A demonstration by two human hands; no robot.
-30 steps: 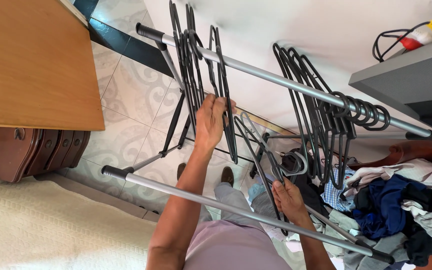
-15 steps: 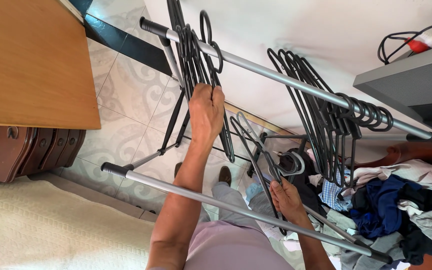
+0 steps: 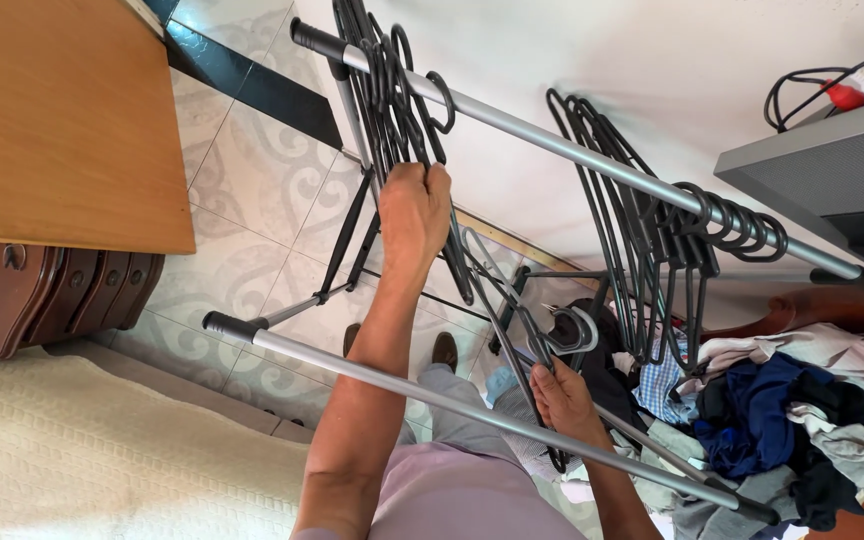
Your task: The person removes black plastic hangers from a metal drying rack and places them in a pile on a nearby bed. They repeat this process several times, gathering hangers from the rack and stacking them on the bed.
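From here I see my left hand point(image 3: 414, 205) clamped on a bunch of black hangers point(image 3: 392, 95) hooked over the top rail point(image 3: 552, 145); right hand point(image 3: 562, 400) grips loose hangers point(image 3: 512, 300) below that rail.

Bare forearms, no sleeves; lilac top point(image 3: 472, 495), grey trousers point(image 3: 452, 400), brown shoes point(image 3: 444, 350).

The left hand point(image 3: 414, 215) reaches up, fingers curled shut (arm extended), while the right hand point(image 3: 562, 400) grips low.
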